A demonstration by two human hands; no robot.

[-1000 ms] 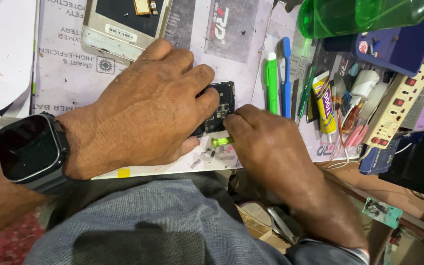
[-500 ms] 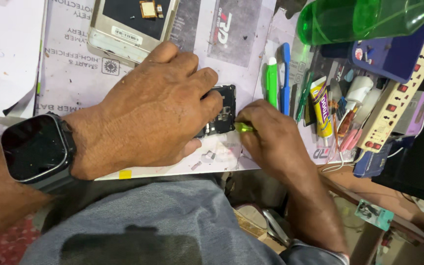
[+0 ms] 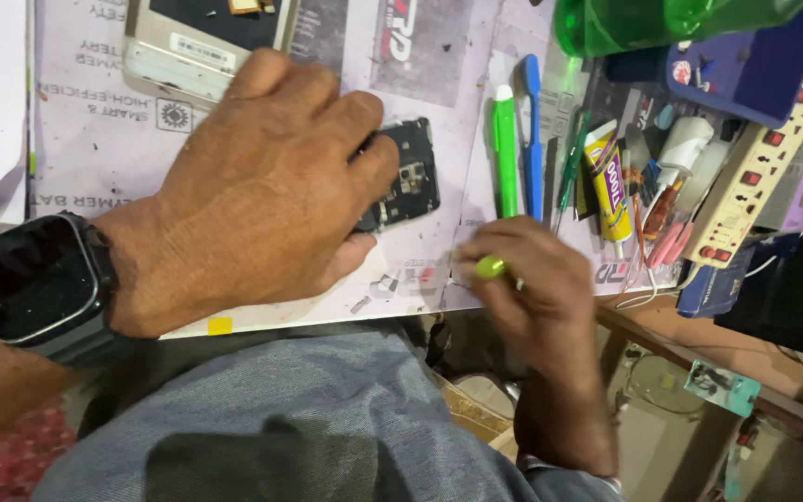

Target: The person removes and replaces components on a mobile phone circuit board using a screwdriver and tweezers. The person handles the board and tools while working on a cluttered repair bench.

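A black smartwatch (image 3: 39, 279) with a dark square face and black strap sits on the wrist behind the left hand (image 3: 262, 186). Both hands are bare; grey trousers (image 3: 262, 418) cover the lap below them.

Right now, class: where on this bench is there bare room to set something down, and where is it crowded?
Bare mat lies between the dark phone board and the green pen. A smaller strip sits between the left hand and right hand, though tiny parts lie there. It is crowded right of the pens: glue tube, power strip.
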